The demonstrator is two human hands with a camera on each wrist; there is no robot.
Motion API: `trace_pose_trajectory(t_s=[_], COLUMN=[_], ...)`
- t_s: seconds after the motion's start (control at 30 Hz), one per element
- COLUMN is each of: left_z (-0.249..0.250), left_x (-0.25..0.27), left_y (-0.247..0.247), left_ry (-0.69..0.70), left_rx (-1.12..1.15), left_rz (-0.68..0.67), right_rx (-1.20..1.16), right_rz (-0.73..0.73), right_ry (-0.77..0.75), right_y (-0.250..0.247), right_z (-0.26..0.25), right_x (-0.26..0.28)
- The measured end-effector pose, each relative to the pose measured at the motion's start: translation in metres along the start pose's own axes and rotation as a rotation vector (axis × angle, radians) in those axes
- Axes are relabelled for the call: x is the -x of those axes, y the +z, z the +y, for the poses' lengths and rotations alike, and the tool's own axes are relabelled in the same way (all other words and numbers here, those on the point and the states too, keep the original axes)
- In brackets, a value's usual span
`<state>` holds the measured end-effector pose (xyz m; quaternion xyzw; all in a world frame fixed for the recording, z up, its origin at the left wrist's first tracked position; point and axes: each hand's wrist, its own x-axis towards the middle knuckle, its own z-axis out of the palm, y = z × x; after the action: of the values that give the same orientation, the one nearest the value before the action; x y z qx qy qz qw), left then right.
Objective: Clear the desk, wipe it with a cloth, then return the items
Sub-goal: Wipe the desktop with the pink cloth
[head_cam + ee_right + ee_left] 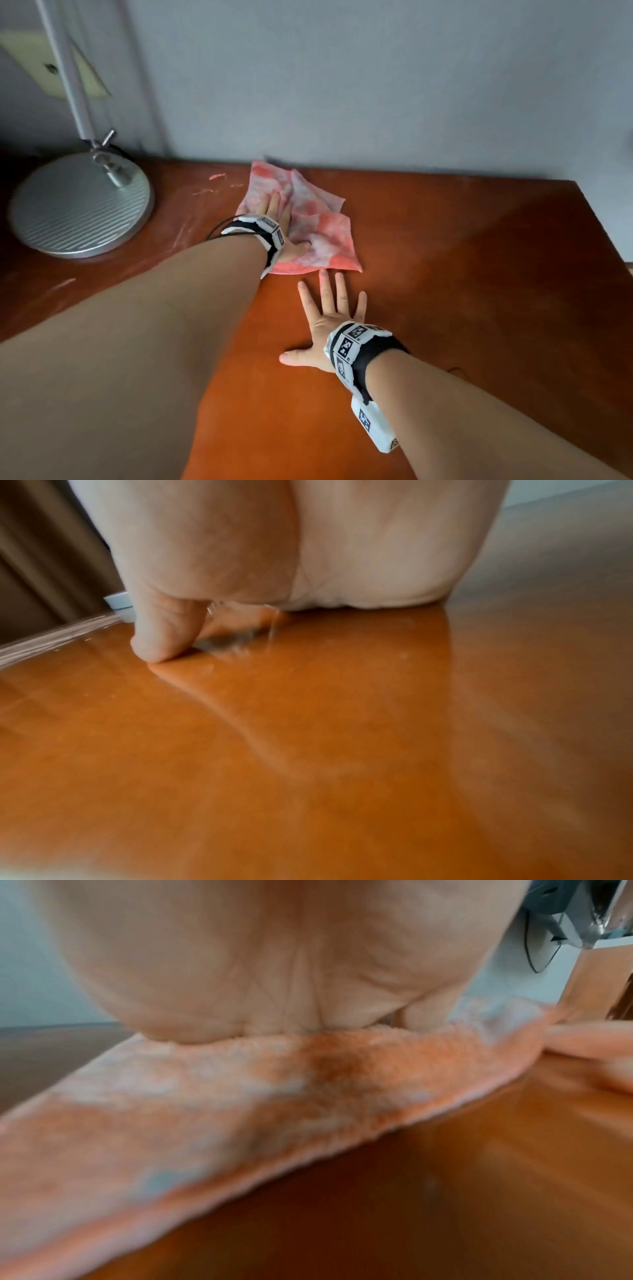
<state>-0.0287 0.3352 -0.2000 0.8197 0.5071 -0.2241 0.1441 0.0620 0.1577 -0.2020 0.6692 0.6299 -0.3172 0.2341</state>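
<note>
Only overhead: lamp [80, 205] beside left hand [281, 222] on cloth [322, 236].

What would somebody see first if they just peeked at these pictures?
Probably the pink and white cloth in the middle of the orange-brown desk, with the left hand pressed flat on it. Just in front, the right hand lies spread on the bare wood. At the back left corner stands a silver lamp base.
</note>
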Motion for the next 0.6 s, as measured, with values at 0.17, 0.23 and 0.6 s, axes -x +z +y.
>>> trace_pose_trajectory(t_s=[0.17, 0.23, 0.6], left_z=[-0.012, -0.016, 0.036], left_x=[0.101, 0.143, 0.359], left_y=[0.050, 0.083, 0.220], left_ry=[-0.120, -0.196, -0.522], left_rx=[-0.009, 0.030, 0.272], left_rz=[-0.057, -0.069, -0.127], right_rx=[0.052, 0.078, 0.038], right_rz=[0.010, 0.049, 0.289], right_ry=[0.034, 0.061, 0.024], right_y=[-0.005, -0.002, 0.032], right_z=[-0.005, -0.008, -0.012], right_x=[0.004, 0.006, 0.029])
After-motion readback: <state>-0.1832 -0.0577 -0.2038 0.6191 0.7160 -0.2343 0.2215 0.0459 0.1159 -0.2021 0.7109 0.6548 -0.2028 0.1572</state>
